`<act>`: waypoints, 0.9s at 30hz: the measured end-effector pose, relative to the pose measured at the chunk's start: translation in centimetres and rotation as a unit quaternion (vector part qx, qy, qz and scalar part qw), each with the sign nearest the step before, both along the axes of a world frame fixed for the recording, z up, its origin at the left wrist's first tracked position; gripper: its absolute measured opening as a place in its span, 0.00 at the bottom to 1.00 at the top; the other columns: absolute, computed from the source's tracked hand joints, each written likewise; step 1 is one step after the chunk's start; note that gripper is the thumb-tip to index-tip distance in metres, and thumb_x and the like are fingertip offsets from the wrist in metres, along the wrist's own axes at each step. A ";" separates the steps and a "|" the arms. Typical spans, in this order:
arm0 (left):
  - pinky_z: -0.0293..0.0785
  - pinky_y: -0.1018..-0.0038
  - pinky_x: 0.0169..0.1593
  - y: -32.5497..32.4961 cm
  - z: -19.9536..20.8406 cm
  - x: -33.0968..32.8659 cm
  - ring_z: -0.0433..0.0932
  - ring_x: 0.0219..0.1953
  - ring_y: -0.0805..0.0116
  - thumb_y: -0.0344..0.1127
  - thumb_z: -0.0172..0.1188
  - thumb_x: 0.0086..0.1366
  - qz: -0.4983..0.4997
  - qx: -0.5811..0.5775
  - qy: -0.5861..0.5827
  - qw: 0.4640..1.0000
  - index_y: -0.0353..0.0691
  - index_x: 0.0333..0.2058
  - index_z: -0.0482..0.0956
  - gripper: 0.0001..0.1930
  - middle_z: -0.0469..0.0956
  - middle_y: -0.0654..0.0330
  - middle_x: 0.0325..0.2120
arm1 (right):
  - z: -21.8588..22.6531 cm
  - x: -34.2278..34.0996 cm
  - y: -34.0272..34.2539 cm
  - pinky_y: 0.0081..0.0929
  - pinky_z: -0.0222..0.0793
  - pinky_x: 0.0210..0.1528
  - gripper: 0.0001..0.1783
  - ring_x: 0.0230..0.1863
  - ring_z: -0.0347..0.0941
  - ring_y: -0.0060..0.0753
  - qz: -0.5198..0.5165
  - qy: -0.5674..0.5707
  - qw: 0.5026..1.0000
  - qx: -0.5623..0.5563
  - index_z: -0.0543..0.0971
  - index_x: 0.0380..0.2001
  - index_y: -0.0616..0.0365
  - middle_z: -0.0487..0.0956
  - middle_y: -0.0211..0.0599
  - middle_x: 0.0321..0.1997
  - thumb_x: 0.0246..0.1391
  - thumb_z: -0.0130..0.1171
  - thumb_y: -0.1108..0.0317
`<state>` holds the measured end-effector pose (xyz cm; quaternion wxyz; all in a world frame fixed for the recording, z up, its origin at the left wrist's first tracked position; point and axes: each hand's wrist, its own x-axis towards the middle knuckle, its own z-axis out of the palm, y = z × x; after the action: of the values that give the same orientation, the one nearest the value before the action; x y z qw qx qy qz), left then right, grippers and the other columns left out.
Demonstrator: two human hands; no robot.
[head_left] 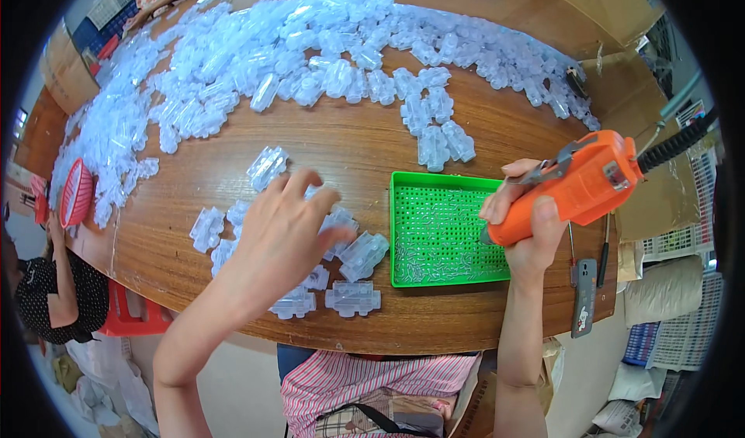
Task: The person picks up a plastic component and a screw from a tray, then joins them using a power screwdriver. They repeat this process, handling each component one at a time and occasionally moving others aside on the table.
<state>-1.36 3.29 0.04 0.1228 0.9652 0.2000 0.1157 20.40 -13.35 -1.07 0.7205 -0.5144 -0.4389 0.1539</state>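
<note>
Orange corded tool (583,186) in the right hand (535,256), above green tray (446,180)

Grips an orange power tool (578,193) in the right hand (534,236), with its dark nose over a green tray (393,232) of small metal pieces (415,269). Holds the left hand (281,225), fingers loosely bent, above clear plastic parts (353,298) on a brown table (334,147); perhaps touches one, hard to tell. Shows a large heap (310,38) of similar parts beyond, and a dark phone (584,298) near the right edge.
</note>
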 end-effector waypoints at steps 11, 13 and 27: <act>0.75 0.57 0.43 3.4 -6.6 17.3 0.80 0.37 0.46 0.55 0.66 0.51 0.119 -0.275 0.039 0.953 0.32 0.26 0.81 0.25 0.80 0.41 0.32 | 0.6 -0.2 1.0 0.16 0.63 0.20 0.18 0.17 0.66 0.18 -0.013 0.036 0.999 -0.020 0.70 0.44 0.68 0.71 0.32 0.21 0.56 0.54 0.64; 0.75 0.59 0.41 3.1 -5.9 17.0 0.80 0.34 0.48 0.49 0.66 0.51 0.091 -0.317 -0.025 0.944 0.34 0.24 0.80 0.20 0.80 0.42 0.30 | 0.3 0.2 0.6 0.18 0.63 0.20 0.25 0.15 0.63 0.21 -0.031 0.009 0.998 -0.061 0.70 0.41 0.69 0.68 0.32 0.15 0.57 0.52 0.52; 0.72 0.65 0.43 -8.7 -2.5 1.8 0.76 0.40 0.53 0.31 0.60 0.59 -0.141 -0.349 -0.100 0.921 0.38 0.41 0.74 0.11 0.76 0.51 0.39 | -3.4 -0.8 0.7 0.21 0.64 0.21 0.32 0.16 0.64 0.22 -0.001 0.051 0.999 -0.013 0.71 0.38 0.68 0.69 0.32 0.16 0.54 0.52 0.42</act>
<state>0.45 -5.38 -2.41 0.4866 0.8626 0.0759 0.1157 19.56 -12.67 -4.47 0.7355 -0.5155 -0.3989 0.1848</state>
